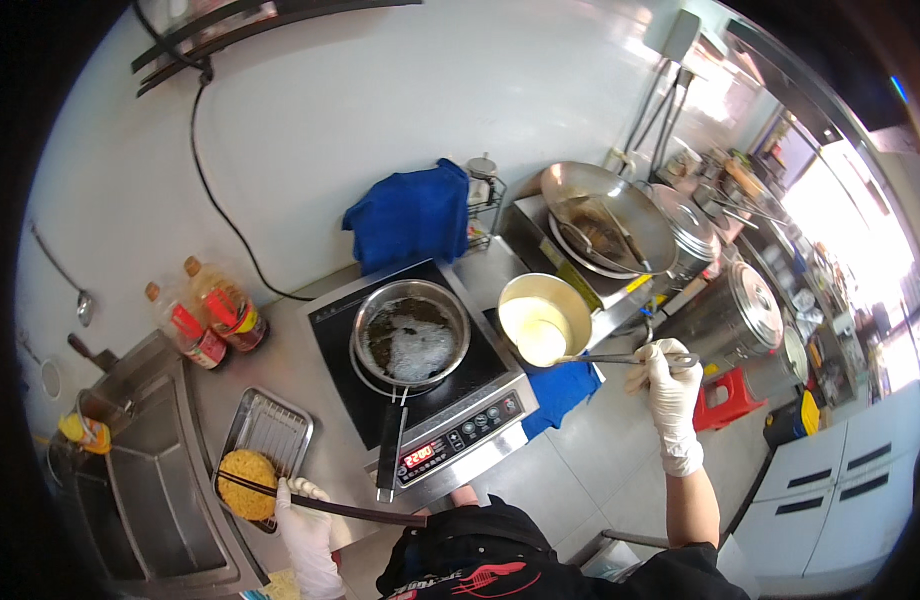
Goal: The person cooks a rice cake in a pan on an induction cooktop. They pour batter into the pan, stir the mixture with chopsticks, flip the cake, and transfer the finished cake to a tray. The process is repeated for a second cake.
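My left hand [306,525], in a white glove, holds long dark chopsticks [362,513] at the lower left. Their tips lie across a round yellow cake [248,502], perhaps of noodles. The cake rests on a wire rack in a small metal tray [280,424], beside my fingers. My right hand [668,397], also gloved, grips the handle of a metal ladle [610,359]. The ladle's bowl is in a pot [583,319] of pale creamy liquid. Between my hands, a saucepan [464,330] with dark, foaming liquid sits on an induction cooker [332,367].
Two sauce bottles [235,311] stand by the wall, near a metal sink [167,480]. The saucepan's black handle [390,450] points towards me. At the back right is a wok [655,225] with utensils inside. A blue cloth [415,214] hangs behind the cooker.
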Motion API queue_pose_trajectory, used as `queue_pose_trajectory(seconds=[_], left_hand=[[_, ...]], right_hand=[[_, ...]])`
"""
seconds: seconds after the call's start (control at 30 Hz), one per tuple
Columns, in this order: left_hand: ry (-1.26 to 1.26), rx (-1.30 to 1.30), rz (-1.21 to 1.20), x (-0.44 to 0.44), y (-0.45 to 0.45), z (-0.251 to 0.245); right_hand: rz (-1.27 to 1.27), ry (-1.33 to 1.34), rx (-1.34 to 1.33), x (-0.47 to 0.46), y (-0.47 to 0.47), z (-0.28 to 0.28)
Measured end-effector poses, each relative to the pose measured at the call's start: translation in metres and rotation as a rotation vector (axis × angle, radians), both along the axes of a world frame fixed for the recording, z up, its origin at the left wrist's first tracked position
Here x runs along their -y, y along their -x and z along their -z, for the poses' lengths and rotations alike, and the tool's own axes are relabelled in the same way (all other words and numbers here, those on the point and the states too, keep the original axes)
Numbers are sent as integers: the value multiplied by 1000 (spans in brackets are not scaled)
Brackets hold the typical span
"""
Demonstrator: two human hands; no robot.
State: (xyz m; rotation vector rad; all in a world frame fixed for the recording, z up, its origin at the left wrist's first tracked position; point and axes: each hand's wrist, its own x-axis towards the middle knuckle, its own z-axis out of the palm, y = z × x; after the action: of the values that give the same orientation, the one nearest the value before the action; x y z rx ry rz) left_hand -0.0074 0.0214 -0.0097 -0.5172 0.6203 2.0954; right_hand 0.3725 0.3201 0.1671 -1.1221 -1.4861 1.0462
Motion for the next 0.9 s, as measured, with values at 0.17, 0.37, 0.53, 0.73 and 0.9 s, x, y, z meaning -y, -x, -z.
queue_pose_trajectory(seconds=[0.17, 0.37, 0.53, 0.73, 0.9], left_hand=[[49, 7, -74, 10, -7, -14], [62, 38, -132, 25, -9, -10], [62, 17, -166, 35, -10, -4], [82, -6, -192, 43, -13, -3], [93, 6, -217, 45, -13, 3]], right_hand=[[-160, -85, -92, -10, 46, -14], [-288, -63, -116, -8, 105, -9], [-399, -34, -82, -6, 132, 3], [-405, -29, -37, -2, 141, 8], [-389, -86, -14, 1, 147, 9]])
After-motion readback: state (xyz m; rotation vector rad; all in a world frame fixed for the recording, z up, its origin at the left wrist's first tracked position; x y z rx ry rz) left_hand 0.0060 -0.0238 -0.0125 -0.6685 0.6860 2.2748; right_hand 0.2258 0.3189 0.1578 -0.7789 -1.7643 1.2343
